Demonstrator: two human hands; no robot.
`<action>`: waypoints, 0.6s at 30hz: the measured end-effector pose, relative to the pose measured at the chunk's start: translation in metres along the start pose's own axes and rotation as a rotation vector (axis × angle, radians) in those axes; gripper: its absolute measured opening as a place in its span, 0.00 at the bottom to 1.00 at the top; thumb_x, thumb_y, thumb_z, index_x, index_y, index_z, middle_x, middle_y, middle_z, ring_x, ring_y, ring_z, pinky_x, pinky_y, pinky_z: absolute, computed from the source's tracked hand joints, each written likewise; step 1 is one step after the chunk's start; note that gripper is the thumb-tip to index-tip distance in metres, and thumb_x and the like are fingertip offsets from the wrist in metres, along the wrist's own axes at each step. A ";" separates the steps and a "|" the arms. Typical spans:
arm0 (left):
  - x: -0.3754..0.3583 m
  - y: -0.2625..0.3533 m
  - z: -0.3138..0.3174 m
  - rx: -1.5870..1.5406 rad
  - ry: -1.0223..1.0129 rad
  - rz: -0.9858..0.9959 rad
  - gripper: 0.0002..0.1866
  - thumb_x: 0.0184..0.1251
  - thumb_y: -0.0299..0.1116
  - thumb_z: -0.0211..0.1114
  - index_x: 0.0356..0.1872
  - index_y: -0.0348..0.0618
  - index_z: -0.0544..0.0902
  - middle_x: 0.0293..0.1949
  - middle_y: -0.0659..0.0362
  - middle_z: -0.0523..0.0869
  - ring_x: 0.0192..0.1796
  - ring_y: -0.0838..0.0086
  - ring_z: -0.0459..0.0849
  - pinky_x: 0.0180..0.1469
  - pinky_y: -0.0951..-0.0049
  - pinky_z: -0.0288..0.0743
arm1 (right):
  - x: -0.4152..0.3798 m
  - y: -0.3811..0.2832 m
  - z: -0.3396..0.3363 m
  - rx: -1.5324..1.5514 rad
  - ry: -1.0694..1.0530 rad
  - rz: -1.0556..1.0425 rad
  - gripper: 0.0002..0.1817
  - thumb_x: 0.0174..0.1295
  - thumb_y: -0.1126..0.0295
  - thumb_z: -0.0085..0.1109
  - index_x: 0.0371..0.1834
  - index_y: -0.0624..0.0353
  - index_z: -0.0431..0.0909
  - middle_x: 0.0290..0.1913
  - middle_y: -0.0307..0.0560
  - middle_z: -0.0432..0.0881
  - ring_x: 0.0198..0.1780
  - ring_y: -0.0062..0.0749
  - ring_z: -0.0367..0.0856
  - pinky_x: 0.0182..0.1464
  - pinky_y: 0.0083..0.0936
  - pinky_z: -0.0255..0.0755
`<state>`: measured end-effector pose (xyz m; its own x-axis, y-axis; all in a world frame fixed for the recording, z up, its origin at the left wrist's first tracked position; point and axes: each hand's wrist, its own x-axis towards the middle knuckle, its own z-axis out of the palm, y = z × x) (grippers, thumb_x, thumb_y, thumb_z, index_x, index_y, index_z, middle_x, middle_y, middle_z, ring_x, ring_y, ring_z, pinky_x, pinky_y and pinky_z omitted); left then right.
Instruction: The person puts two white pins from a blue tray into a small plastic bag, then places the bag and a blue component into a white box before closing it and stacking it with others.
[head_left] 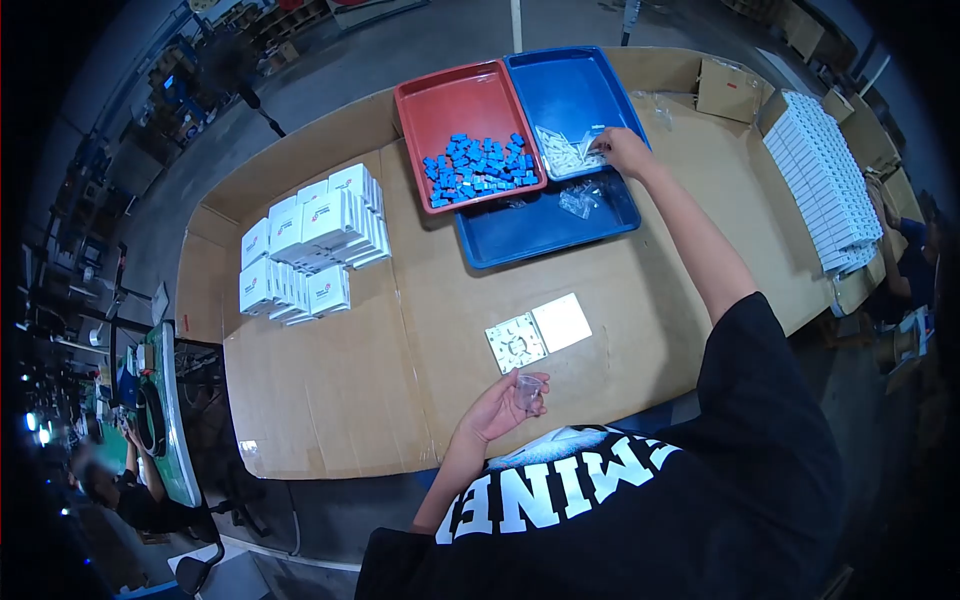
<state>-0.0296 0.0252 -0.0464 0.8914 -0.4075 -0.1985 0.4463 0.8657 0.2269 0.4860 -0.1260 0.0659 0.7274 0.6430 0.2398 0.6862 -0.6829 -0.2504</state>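
My left hand [492, 409] is closed around a small clear plastic cup [528, 396], near the front edge of the table. My right hand [624, 152] reaches over the blue tray [565, 85] at the back. Its fingers pinch a small white packet [591, 139] at the edge of a pile of similar white packets [560, 155]. Between me and the trays lies an open white folder-like case [565, 322]. Its left panel [517, 342] has dark markings or small parts in a ring, too small to make out; the right panel is plain.
A red tray [460, 95] holds many small blue pieces [480, 168]. A lower blue tray [545, 240] holds clear plastic bits [580, 199]. Stacked white boxes [315, 230] stand on the left, and a tall white stack [822, 185] on the right. Another person [140, 490] sits at far left.
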 end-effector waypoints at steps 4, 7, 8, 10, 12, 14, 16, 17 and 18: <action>0.001 0.001 0.001 0.004 0.008 -0.009 0.31 0.88 0.52 0.41 0.68 0.31 0.74 0.53 0.51 0.86 0.45 0.67 0.86 0.61 0.58 0.77 | 0.004 -0.005 -0.005 0.080 -0.048 -0.069 0.12 0.58 0.78 0.58 0.40 0.57 0.90 0.46 0.56 0.89 0.50 0.52 0.87 0.54 0.42 0.80; 0.002 0.001 0.000 0.019 0.009 -0.013 0.31 0.87 0.52 0.42 0.68 0.31 0.74 0.55 0.50 0.86 0.46 0.66 0.87 0.62 0.58 0.77 | -0.002 -0.008 -0.010 -0.042 -0.071 -0.056 0.10 0.58 0.76 0.60 0.38 0.55 0.90 0.45 0.52 0.88 0.52 0.49 0.86 0.55 0.43 0.79; 0.002 0.001 0.000 0.026 0.009 -0.013 0.32 0.87 0.52 0.42 0.69 0.31 0.73 0.55 0.50 0.85 0.46 0.66 0.87 0.62 0.58 0.77 | -0.003 -0.006 -0.011 -0.154 -0.079 -0.103 0.08 0.59 0.74 0.60 0.37 0.54 0.89 0.45 0.51 0.87 0.53 0.48 0.85 0.55 0.43 0.79; 0.004 0.002 0.002 0.035 0.009 -0.015 0.32 0.87 0.52 0.42 0.69 0.31 0.73 0.56 0.50 0.85 0.47 0.66 0.87 0.62 0.58 0.77 | -0.003 -0.006 -0.011 -0.185 -0.069 -0.099 0.07 0.60 0.73 0.61 0.37 0.54 0.89 0.45 0.49 0.86 0.54 0.47 0.85 0.55 0.42 0.79; 0.003 0.003 0.004 0.043 0.010 -0.018 0.32 0.88 0.52 0.42 0.70 0.30 0.73 0.56 0.50 0.85 0.47 0.66 0.86 0.62 0.58 0.76 | -0.001 -0.008 -0.010 -0.210 -0.061 -0.100 0.07 0.60 0.72 0.61 0.36 0.53 0.88 0.44 0.48 0.86 0.54 0.46 0.84 0.55 0.42 0.79; 0.002 0.002 0.003 0.043 0.006 -0.014 0.32 0.87 0.52 0.42 0.70 0.30 0.72 0.55 0.50 0.85 0.47 0.66 0.86 0.63 0.58 0.76 | 0.003 -0.008 -0.011 -0.290 -0.103 -0.172 0.06 0.61 0.71 0.61 0.36 0.55 0.88 0.46 0.49 0.86 0.54 0.47 0.84 0.56 0.43 0.79; 0.001 0.002 0.003 0.044 0.000 -0.011 0.32 0.87 0.52 0.42 0.70 0.30 0.72 0.55 0.51 0.86 0.47 0.66 0.86 0.63 0.58 0.76 | 0.001 -0.010 -0.014 -0.286 -0.107 -0.169 0.06 0.62 0.71 0.61 0.36 0.56 0.88 0.46 0.49 0.86 0.55 0.47 0.84 0.56 0.44 0.79; 0.001 0.001 0.004 0.047 0.001 -0.003 0.32 0.87 0.52 0.42 0.70 0.30 0.72 0.54 0.51 0.86 0.47 0.66 0.86 0.63 0.58 0.76 | 0.001 -0.011 -0.016 -0.283 -0.114 -0.165 0.06 0.62 0.71 0.62 0.36 0.56 0.88 0.47 0.50 0.85 0.55 0.48 0.84 0.56 0.44 0.79; 0.001 0.001 0.004 0.050 0.002 0.005 0.32 0.87 0.52 0.43 0.70 0.30 0.72 0.54 0.52 0.86 0.47 0.67 0.86 0.63 0.58 0.76 | 0.001 -0.009 -0.014 -0.284 -0.111 -0.167 0.06 0.62 0.71 0.62 0.36 0.56 0.88 0.47 0.50 0.85 0.55 0.48 0.84 0.56 0.44 0.79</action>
<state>-0.0284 0.0247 -0.0424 0.8933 -0.4028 -0.1997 0.4456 0.8520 0.2747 0.4807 -0.1246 0.0818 0.6114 0.7773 0.1484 0.7792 -0.6240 0.0584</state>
